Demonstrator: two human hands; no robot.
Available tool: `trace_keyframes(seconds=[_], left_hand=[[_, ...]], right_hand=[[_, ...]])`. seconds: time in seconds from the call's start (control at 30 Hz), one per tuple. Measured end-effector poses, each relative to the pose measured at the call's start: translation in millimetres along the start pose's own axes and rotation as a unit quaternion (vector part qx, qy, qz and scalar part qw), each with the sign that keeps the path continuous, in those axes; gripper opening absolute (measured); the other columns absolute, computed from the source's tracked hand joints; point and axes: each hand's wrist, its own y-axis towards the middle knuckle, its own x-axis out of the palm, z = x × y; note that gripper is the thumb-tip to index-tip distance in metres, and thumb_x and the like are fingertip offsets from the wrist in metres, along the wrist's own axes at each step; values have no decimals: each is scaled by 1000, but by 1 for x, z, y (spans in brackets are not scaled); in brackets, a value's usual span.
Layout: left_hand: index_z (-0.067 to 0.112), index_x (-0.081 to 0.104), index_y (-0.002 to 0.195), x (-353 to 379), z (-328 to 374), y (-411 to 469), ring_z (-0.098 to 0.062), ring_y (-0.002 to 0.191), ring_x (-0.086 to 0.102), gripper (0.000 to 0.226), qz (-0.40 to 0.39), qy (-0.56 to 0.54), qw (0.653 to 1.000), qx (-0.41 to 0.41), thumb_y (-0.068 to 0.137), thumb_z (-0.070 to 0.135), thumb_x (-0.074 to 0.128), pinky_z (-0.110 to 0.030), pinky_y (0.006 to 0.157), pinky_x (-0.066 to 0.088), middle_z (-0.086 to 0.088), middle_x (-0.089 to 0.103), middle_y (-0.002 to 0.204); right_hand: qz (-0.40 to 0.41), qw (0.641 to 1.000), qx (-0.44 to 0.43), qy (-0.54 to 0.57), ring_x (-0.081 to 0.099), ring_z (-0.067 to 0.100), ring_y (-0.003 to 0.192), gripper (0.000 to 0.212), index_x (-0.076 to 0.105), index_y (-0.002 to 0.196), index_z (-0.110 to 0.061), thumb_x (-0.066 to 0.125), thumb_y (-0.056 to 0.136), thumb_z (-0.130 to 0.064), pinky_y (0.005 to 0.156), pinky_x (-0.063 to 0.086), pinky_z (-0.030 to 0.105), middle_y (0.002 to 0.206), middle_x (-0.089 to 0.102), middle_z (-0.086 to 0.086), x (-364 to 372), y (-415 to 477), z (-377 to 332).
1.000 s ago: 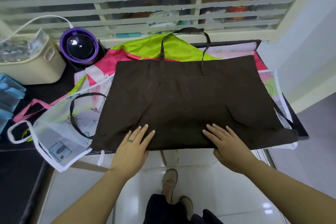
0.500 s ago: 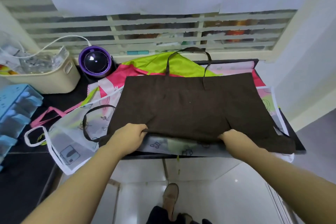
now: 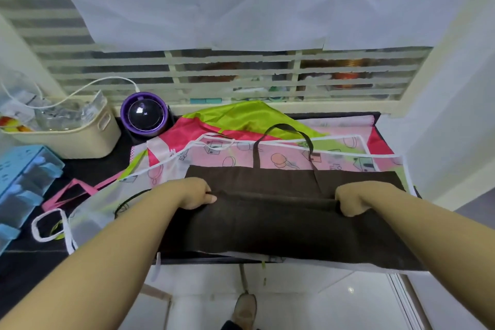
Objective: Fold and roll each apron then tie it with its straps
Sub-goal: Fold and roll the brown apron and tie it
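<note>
A dark brown apron (image 3: 267,222) lies across the black table, its near edge folded over away from me. My left hand (image 3: 192,193) grips that folded edge on the left. My right hand (image 3: 353,199) grips it on the right. The apron's dark neck strap (image 3: 284,131) loops up past the far edge. Beneath it lie a pink patterned apron with white trim (image 3: 294,158) and a green and pink apron (image 3: 241,118). A translucent white-trimmed apron (image 3: 107,203) spreads to the left.
A cream basket (image 3: 80,136) and a purple round device (image 3: 144,115) stand at the back left. Blue plastic drawers (image 3: 18,185) sit at the left edge. A slatted window and white wall close off the back and right. My shoe (image 3: 245,308) shows on the floor below.
Both hands went from lying flat on the apron's near edge to gripping it, then carried it away from me, folding the brown apron over itself. The camera tilted up.
</note>
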Motion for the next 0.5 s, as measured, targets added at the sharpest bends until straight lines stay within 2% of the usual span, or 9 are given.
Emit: trace_keyframes(seconds=[0.07, 0.13, 0.27, 0.33, 0.4, 0.43, 0.5], left_hand=[[7, 52, 132, -9, 1, 19, -27, 124, 48, 45, 30, -11, 999, 6, 101, 37, 42, -30, 99, 34, -11, 52, 136], [8, 50, 135, -17, 2, 37, -27, 126, 47, 45, 37, -5, 999, 9, 101, 36, 41, -30, 100, 34, -11, 51, 138], [9, 51, 134, -24, -5, 78, -28, 124, 48, 44, 38, 8, 999, 11, 101, 37, 42, -32, 99, 36, -12, 53, 135], [11, 57, 126, -17, -13, 95, -27, 117, 51, 38, 49, 2, 999, 14, 100, 36, 43, -33, 94, 39, -11, 58, 126], [19, 61, 109, -6, -22, 110, -24, 105, 55, 27, 67, -7, 998, 18, 100, 37, 44, -33, 86, 43, -7, 62, 115], [22, 60, 101, 1, -26, 117, -22, 100, 55, 23, 75, -12, 997, 22, 100, 38, 43, -33, 84, 44, -4, 63, 111], [23, 59, 100, 11, -30, 121, -21, 99, 56, 24, 108, -24, 994, 26, 100, 38, 41, -35, 84, 46, -1, 63, 107]], right_hand=[[36, 999, 7, 8, 49, 16, 72, 28, 60, 116, -6, 48, 91, -9, 61, 38, 23, 85, 51, 2, -6, 18, 6], [66, 998, 10, 14, 53, 20, 82, 26, 61, 113, -7, 49, 91, -8, 70, 42, 26, 94, 55, 5, -12, 35, 11], [119, 991, 6, 61, 56, 22, 87, 24, 62, 110, -11, 50, 90, -8, 78, 45, 29, 94, 58, 5, -20, 75, 17], [146, 983, 4, 106, 58, 23, 89, 22, 62, 108, -15, 50, 90, -11, 82, 48, 32, 95, 59, 5, -16, 90, 20], [189, 970, -5, 151, 59, 25, 93, 20, 61, 107, -19, 48, 92, -20, 87, 48, 39, 99, 62, 6, -6, 101, 24], [211, 963, -15, 167, 59, 25, 94, 19, 60, 106, -21, 47, 94, -27, 88, 46, 38, 98, 62, 4, 1, 106, 25], [273, 945, -47, 173, 59, 24, 90, 18, 58, 99, -25, 49, 94, -40, 81, 41, 34, 86, 60, 0, 16, 110, 26]])
